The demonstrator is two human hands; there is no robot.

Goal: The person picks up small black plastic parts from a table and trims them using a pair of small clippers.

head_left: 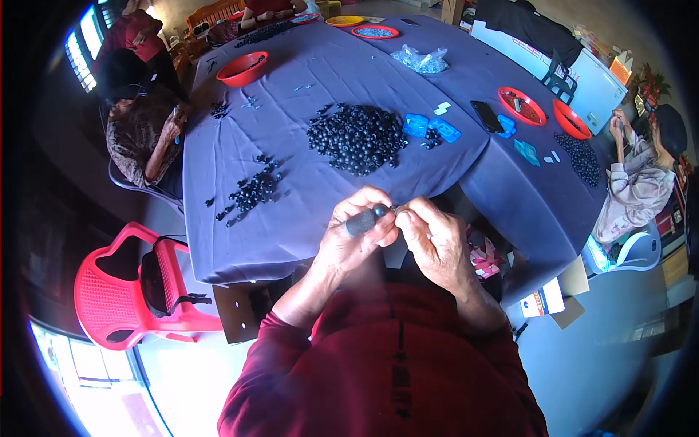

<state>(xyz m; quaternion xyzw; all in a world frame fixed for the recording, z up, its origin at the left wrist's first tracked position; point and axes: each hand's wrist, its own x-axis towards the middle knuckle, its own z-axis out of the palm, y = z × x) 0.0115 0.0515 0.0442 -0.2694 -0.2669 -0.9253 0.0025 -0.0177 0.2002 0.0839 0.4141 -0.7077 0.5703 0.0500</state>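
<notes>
Close to my body, just off the table's near edge, my two hands meet at the fingertips. My left hand (pixel 348 244) pinches a small black round piece (pixel 380 210), and a dark grey sleeve (pixel 360 223) covers one of its fingers. Against that piece, the thumb and fingertips of my right hand (pixel 437 244) are pressed together; what they grip is too small to name. Beyond my hands lies a big heap of black round pieces (pixel 355 138) on the purple-grey tablecloth (pixel 306 218). A looser group of similar black pieces (pixel 253 191) spreads to its left.
Light-blue plastic pieces (pixel 416 125) lie right of the heap, near a black phone (pixel 486 116). Red bowls (pixel 243 70) and a clear bag (pixel 421 60) stand farther back. People (pixel 138 124) sit at both sides. A pink chair (pixel 120 288) is at left.
</notes>
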